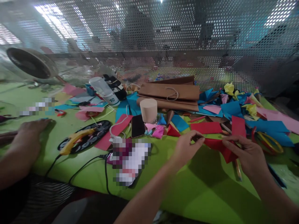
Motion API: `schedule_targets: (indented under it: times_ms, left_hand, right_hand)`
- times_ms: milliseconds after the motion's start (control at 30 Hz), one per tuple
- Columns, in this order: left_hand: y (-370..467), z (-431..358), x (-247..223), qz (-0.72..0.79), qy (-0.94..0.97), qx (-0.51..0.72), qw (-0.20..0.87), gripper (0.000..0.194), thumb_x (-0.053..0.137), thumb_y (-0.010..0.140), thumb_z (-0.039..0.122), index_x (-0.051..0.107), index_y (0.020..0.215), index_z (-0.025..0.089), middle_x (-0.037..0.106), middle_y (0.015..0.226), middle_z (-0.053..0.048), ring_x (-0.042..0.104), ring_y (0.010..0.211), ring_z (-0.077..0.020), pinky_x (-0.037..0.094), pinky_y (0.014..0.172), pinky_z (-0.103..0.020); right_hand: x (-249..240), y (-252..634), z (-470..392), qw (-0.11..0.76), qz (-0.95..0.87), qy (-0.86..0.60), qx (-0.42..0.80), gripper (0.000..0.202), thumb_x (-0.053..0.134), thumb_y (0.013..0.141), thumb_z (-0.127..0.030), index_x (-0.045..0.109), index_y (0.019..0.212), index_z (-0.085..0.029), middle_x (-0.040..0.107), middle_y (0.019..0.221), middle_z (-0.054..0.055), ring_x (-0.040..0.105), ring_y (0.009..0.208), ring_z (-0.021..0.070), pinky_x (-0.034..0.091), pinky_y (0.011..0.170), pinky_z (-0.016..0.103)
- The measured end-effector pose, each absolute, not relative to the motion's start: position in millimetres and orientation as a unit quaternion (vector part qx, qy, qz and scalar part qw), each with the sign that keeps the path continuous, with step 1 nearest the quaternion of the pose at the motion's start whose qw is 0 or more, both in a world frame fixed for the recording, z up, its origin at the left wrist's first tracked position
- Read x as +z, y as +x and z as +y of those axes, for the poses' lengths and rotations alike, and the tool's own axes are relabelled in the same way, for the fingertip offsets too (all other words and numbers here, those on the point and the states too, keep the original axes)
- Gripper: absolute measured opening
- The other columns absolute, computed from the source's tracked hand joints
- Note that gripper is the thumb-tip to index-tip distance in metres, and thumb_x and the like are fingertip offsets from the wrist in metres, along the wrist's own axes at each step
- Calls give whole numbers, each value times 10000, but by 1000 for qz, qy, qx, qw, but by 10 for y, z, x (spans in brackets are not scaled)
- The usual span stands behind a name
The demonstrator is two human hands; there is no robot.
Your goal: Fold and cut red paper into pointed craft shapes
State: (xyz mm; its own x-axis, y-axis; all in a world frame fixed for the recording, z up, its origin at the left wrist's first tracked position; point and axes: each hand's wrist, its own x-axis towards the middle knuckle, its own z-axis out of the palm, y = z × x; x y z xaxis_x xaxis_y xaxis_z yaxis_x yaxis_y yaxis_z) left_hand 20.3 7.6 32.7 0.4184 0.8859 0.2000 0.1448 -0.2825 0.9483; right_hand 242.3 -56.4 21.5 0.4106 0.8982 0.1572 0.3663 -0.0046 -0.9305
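Between my hands a folded piece of red paper (pixel 220 148) hangs over the green table (pixel 182 186), its lower corner pointing down. My left hand (pixel 188 146) pinches the paper's left tip between thumb and fingers. On the other side, my right hand (pixel 244 151) holds the paper's right part, its fingers partly covering it. A pencil (pixel 238 170) lies beneath the paper, beside my right hand. Flat red strips (pixel 206 128) rest just behind the hands. Scissors with yellow handles (pixel 269 143) are to the right of my right hand.
Brown folded paper (pixel 169 93), a beige cylinder (pixel 149 110) and blue sheets line the back. A yellow glue gun (pixel 77 140) on a black palette, a phone (pixel 134 165) and cables occupy the left-centre. Another person's hand (pixel 29 137) rests at the far left. A perforated metal screen stands behind.
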Motion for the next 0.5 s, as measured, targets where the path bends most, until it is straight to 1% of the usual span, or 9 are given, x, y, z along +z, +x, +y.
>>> schedule_targets:
  times_ms: [67, 100, 233, 333, 400, 500]
  left_hand:
    - [205, 72, 320, 352, 727, 387, 444, 164, 687, 927, 295, 746, 1048, 201, 767, 1004, -51, 693, 925, -191, 514, 824, -280]
    - [212, 72, 311, 346, 741, 384, 429, 176, 698, 924, 300, 755, 1065, 212, 776, 1013, -48, 699, 933, -196, 515, 836, -288]
    - [241, 85, 277, 348, 768, 381, 379, 93, 701, 924, 244, 785, 955, 217, 793, 907, -32, 714, 856, -192, 507, 773, -286]
    - [236, 93, 287, 355, 777, 369, 365, 89, 694, 925, 210, 782, 914, 201, 795, 871, -30, 714, 821, -189, 491, 755, -291]
    - [229, 89, 305, 358, 796, 352, 339, 94, 687, 932, 215, 780, 927, 206, 798, 897, -28, 713, 848, -198, 478, 801, -317]
    - [234, 69, 327, 344, 824, 329, 306, 120, 690, 939, 282, 779, 1010, 244, 804, 989, -18, 708, 943, -223, 447, 896, -371]
  right_hand:
    - [164, 2438, -565, 511, -513, -646, 241, 275, 812, 757, -521, 790, 863, -268, 746, 956, 56, 656, 967, 287, 469, 856, 414]
    - [139, 2442, -565, 511, -520, -641, 241, 260, 811, 765, -515, 787, 864, -276, 741, 958, 48, 655, 967, 282, 472, 852, 407]
    - [83, 2434, -563, 519, -519, -629, 257, 233, 810, 777, -508, 778, 848, -288, 729, 932, 33, 650, 943, 272, 484, 815, 388]
    - [91, 2420, -564, 515, -533, -623, 250, 218, 800, 792, -505, 779, 838, -293, 732, 894, 30, 642, 919, 268, 483, 818, 395]
    - [116, 2407, -570, 500, -555, -622, 232, 213, 788, 804, -508, 781, 842, -298, 738, 896, 30, 635, 925, 272, 478, 831, 405]
    - [167, 2374, -586, 480, -591, -614, 208, 193, 767, 829, -501, 778, 843, -308, 738, 886, 27, 630, 929, 272, 477, 844, 415]
